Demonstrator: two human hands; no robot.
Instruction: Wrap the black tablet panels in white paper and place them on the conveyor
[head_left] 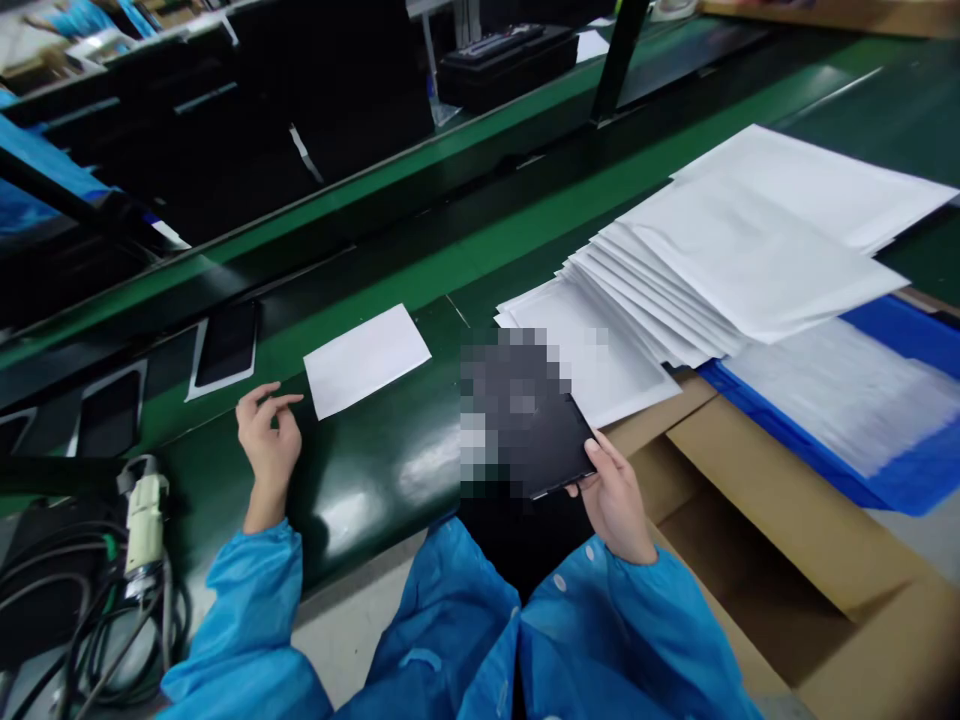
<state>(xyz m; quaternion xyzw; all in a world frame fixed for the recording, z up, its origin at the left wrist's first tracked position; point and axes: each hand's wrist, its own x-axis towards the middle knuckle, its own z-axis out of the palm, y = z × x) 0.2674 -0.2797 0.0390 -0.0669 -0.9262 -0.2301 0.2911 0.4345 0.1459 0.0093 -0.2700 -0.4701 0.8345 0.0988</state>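
Note:
My right hand [616, 492] grips one corner of a thin black tablet-like panel [551, 450], thumb on top and fingers beneath. Part of the panel is hidden by a blurred patch. My left hand [271, 435] hovers over the green conveyor belt [390, 450], holding nothing, its fingers loosely bent and apart. Just right of it, a white sheet [367, 362] lies flat on the belt. Beyond the panel, several white flat envelopes [675, 260] are fanned out in a pile, the lowest one partly behind the panel.
Dark panels on white sheets [225, 345] line the belt at left. A pale power tool [146, 520] with coiled cables is at lower left. An open cardboard box [810, 520] stands at right beside a blue tray [922, 470] of whitish sheets. A black case [506, 70] is behind.

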